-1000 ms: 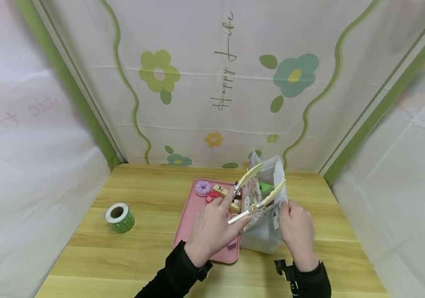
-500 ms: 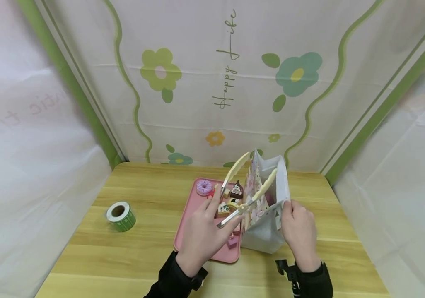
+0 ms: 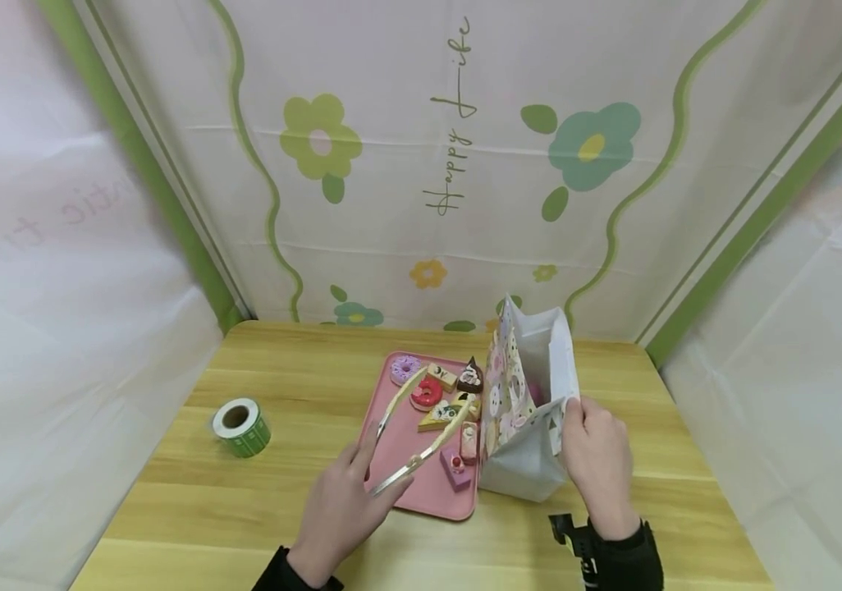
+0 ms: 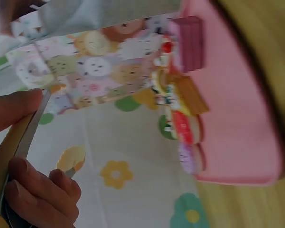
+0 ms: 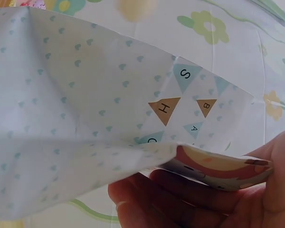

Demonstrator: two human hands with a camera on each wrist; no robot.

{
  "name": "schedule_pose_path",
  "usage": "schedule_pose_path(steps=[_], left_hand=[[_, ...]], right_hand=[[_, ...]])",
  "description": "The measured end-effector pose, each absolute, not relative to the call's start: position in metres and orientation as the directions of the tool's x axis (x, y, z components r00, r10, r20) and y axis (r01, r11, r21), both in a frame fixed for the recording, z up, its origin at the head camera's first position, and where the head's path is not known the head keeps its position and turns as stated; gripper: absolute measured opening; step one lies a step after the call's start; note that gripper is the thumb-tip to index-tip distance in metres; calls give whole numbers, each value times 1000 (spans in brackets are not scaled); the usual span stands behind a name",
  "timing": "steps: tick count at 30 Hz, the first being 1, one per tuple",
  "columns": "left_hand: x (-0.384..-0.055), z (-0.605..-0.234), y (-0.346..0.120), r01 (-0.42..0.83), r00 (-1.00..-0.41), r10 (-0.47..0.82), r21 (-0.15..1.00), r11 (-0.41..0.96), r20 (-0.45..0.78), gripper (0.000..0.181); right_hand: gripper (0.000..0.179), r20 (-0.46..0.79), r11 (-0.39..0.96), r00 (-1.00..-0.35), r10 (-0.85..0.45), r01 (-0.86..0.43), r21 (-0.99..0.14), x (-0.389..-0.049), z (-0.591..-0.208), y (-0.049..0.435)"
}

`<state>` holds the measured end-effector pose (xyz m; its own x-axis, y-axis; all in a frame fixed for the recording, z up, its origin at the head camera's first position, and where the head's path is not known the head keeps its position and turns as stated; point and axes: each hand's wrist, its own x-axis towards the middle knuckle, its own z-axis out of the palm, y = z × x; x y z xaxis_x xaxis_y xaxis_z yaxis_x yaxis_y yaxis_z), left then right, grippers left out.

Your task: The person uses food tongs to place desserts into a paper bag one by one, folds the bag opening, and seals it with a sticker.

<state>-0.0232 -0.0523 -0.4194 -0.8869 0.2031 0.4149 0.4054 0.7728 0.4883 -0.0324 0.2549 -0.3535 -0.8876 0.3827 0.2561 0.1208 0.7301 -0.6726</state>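
My left hand (image 3: 340, 513) holds a pair of tongs (image 3: 432, 450) with pale scalloped ends, arms spread apart above the pink tray (image 3: 428, 499). Nothing sits between the tong ends. On the tray's far and right parts lie toy-like sweets: a purple doughnut (image 3: 404, 368), a red doughnut (image 3: 436, 400), a chocolate cake slice (image 3: 469, 380), a purple cake piece (image 3: 458, 476) and several others. Right of the tray stands an opened paper bag (image 3: 520, 468) with animal prints. My right hand (image 3: 600, 464) pinches its near right rim. Something pink shows inside the bag; the rest is hidden.
A green-sided roll of labels (image 3: 244, 431) stands on the wooden table (image 3: 258, 517), left of the tray. Behind the table hangs a white flowered cloth (image 3: 391, 197), with more cloth at both sides.
A green thing was between the tong ends at the bag's mouth one second ago; it is no longer there. My left hand has drawn the tongs left over the tray. My right hand has barely moved.
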Motion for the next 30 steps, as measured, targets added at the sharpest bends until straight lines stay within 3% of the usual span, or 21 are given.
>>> schedule_pose_path(steps=[4,17,30], left_hand=[[-20,-439,-64,415,-891,255,445,794,376,82],[-26,-471,-67,358,-924,382,396,845,20,87],[-31,-477,-71,408,-891,455,424,808,-9,85]], right_hand=[[44,257,731,-889,379,118,-672,-33,-353,254],[45,239,735,-893,381,136,-664,-33,-351,253],[45,248,739,-887,389,140,-660,-34,-353,252]])
